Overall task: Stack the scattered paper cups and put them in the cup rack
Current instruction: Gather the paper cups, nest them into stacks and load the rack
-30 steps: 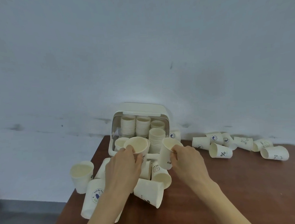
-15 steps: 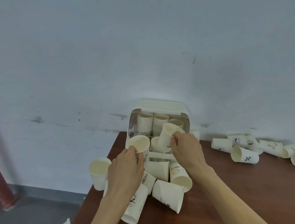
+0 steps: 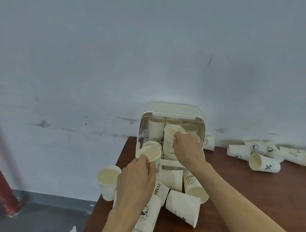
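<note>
A cream cup rack [image 3: 173,108] with its lid raised stands at the table's back edge, with several stacks of paper cups [image 3: 156,127] inside. My right hand [image 3: 188,150] grips a white paper cup [image 3: 169,136] by its rim, holding it inside the rack over a front stack. My left hand [image 3: 135,179] holds another paper cup [image 3: 149,153] upright just in front of the rack's left side. Loose cups [image 3: 183,206] lie tumbled on the table below my hands, some printed "HELLO".
A brown wooden table [image 3: 257,199] meets a pale wall. One upright cup [image 3: 107,181] stands at the table's left edge. Several more cups [image 3: 264,163] lie on their sides at the right by the wall. A red pipe [image 3: 3,189] and grey floor are at left.
My right hand has carried its cup forward and up into the rack over a front stack. My left hand keeps its cup in front of the rack. The camera has swung left.
</note>
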`<control>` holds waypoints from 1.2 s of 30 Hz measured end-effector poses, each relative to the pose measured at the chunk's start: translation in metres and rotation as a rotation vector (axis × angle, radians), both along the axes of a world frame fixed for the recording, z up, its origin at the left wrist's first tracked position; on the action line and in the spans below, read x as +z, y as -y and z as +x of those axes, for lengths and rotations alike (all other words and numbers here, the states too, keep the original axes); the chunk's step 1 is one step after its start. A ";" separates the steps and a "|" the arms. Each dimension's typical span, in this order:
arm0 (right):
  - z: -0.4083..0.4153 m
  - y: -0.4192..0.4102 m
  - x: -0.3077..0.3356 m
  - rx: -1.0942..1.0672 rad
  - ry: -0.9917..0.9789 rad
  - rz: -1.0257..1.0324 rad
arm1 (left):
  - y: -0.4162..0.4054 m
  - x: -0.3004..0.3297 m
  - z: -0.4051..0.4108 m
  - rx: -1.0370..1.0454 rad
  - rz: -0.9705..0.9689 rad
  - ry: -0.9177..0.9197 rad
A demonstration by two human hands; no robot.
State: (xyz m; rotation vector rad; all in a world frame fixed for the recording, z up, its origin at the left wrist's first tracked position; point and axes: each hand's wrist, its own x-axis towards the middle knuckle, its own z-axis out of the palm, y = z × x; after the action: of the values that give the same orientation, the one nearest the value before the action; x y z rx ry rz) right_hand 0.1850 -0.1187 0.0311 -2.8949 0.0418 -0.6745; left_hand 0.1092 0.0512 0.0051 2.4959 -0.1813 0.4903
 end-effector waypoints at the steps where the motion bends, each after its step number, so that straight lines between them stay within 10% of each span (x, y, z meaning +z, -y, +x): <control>1: 0.001 0.000 -0.001 -0.008 0.005 0.003 | -0.001 0.000 0.000 -0.003 -0.006 0.007; 36: -0.001 0.006 -0.053 0.088 -0.129 -0.137 | 0.024 0.011 0.090 -0.003 0.154 0.095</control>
State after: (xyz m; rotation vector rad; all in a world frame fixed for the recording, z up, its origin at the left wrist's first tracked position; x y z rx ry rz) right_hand 0.1843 -0.1250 -0.0217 -3.0468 -0.1193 -0.4941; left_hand 0.1990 0.0276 0.0162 2.6233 -0.2689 0.6154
